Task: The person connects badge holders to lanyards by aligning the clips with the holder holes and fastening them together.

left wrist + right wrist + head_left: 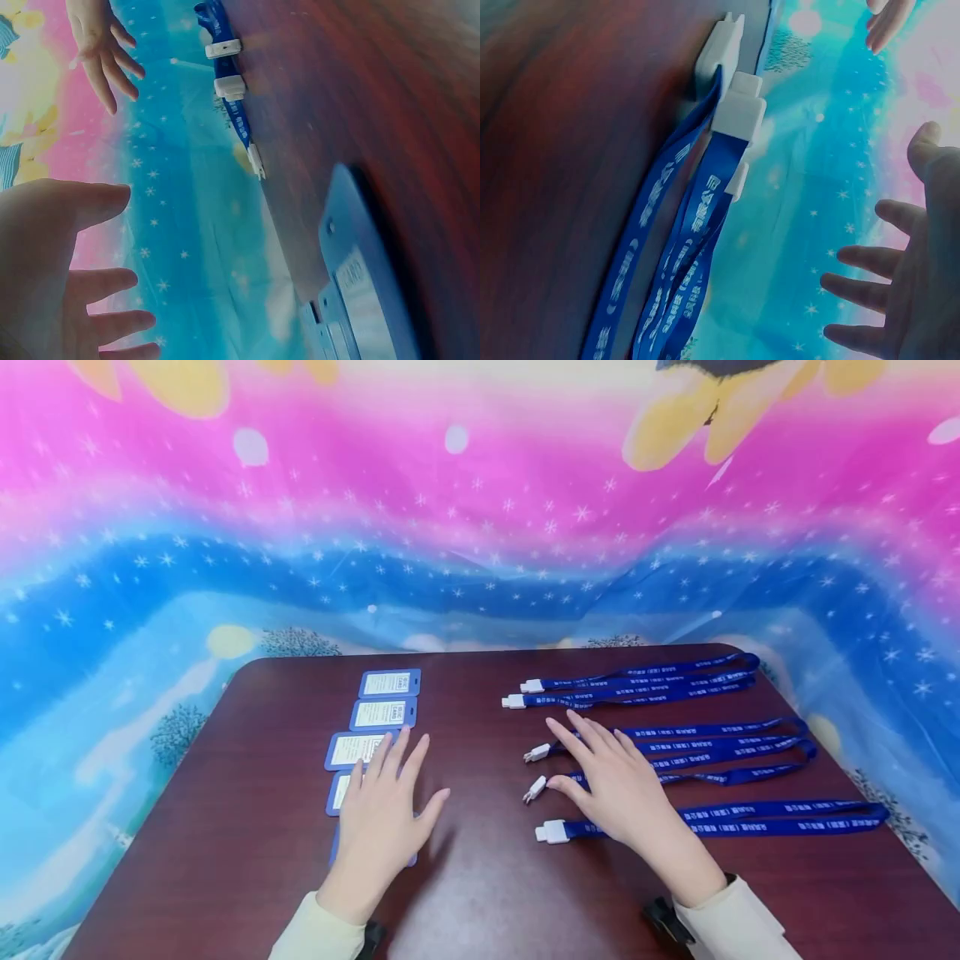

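My left hand hovers over a column of blue badge holders with white cards, fingers spread and holding nothing. The top two badge holders lie fully in sight; the lower ones are partly covered by this hand. In the left wrist view, a badge holder lies flat below the hand, apart from it. My right hand, also with straight, spread fingers, is above several blue lanyards with white lettering. Their white plastic clips point left. In the right wrist view, the lanyards lie clear of the fingers.
A dark reddish-brown table carries everything. Behind it and along its sides hangs a pink and blue printed cloth. A strip of bare tabletop separates the badge holders from the lanyards.
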The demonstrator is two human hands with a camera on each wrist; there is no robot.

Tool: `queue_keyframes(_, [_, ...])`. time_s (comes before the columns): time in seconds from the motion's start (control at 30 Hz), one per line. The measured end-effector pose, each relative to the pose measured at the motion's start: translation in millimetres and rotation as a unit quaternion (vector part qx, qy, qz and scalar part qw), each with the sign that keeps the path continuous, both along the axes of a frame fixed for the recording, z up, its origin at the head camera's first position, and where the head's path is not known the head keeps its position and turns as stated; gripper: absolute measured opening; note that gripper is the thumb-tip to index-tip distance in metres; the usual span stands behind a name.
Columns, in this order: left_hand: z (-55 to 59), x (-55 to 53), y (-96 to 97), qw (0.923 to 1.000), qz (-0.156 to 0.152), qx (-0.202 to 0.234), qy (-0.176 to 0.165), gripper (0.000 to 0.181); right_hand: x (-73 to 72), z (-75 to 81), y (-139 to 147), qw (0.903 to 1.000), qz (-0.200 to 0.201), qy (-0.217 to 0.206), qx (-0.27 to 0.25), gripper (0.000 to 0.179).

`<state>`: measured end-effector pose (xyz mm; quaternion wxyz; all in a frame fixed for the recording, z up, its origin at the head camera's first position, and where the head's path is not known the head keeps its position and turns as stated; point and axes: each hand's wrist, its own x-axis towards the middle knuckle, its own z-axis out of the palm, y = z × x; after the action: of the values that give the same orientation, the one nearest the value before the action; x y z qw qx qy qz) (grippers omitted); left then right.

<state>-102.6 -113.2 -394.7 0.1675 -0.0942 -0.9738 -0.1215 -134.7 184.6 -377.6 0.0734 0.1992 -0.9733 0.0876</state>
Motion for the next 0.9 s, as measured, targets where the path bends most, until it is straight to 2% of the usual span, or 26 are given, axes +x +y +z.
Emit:
queue_keyframes(0.17, [-2.7, 7.2, -9.6, 1.0000, 0.000, -0.005, -0.006, 0.073, 4.9, -4.0, 6.3, 0.9994, 0.021, -0.012, -0.025, 0.077])
queue_keyframes(0.33, [-0.7, 15.6, -19.3, 0.9998, 0.003, 0.016, -0.011, 0.065, 14.5, -4.4, 11.6, 0.9979, 0.036, -0.032, -0.043, 0.073])
queue_keyframes(0.43, [1.4, 20.1, -25.7, 0.9995, 0.010, 0.029, -0.002, 0.058, 20.7, -5.0, 14.4, 0.9978, 0.041, -0.024, -0.045, 0.068])
queue_keyframes(0.63, [-2.9, 25.8, -36.0, 0.9991, -0.010, 0.039, 0.016, 0.047, 27.9, -7.7, 18.9, 0.9976, 0.063, 0.008, -0.027, 0.061])
queue_keyframes(0.77, [-5.8, 29.4, -38.6, 0.9991, -0.022, 0.036, -0.001, 0.043, 29.9, -8.2, 20.8, 0.9973, 0.073, 0.005, -0.005, 0.061])
queue_keyframes(0.9, [-7.1, 33.1, -39.7, 0.9990, -0.017, 0.033, -0.026, 0.038, 30.3, -11.9, 21.0, 0.9952, 0.096, 0.004, 0.018, 0.059])
